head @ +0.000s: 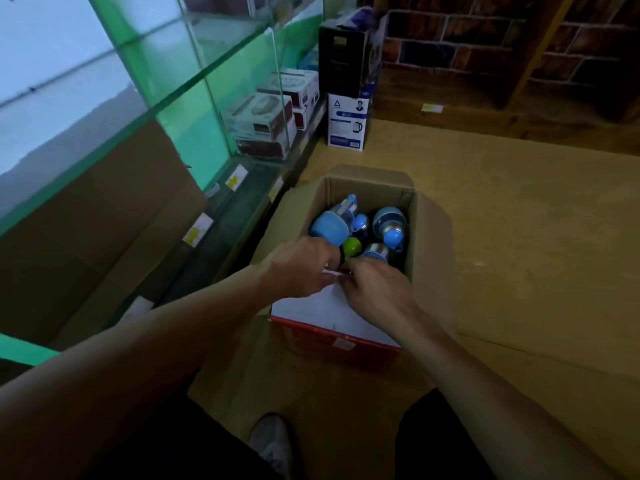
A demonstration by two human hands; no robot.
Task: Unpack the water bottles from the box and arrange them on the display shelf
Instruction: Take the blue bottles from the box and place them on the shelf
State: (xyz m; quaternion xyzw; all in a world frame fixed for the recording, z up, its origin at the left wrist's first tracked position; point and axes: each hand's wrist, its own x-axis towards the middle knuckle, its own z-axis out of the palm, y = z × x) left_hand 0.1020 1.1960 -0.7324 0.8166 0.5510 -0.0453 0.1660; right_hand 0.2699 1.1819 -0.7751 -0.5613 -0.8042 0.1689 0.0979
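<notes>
An open cardboard box (429, 230) stands on the floor in front of me. Inside it lie several water bottles with blue lids (329, 225), one of them green-capped (351, 245). A white sheet of cardboard (322, 311) covers the near half of the box, above a red printed flap (332, 344). My left hand (301, 268) and my right hand (375, 289) meet at the sheet's far edge, and the fingers of both curl onto it. The glass display shelf (194, 81) rises on my left.
Boxed appliances (258, 124) sit on the lower glass shelves. A white kettle box (348, 123) with a black box (343, 60) stacked on it stands by the far wall. Large brown cartons (104, 220) lean at the left. My shoe (272, 441) shows below.
</notes>
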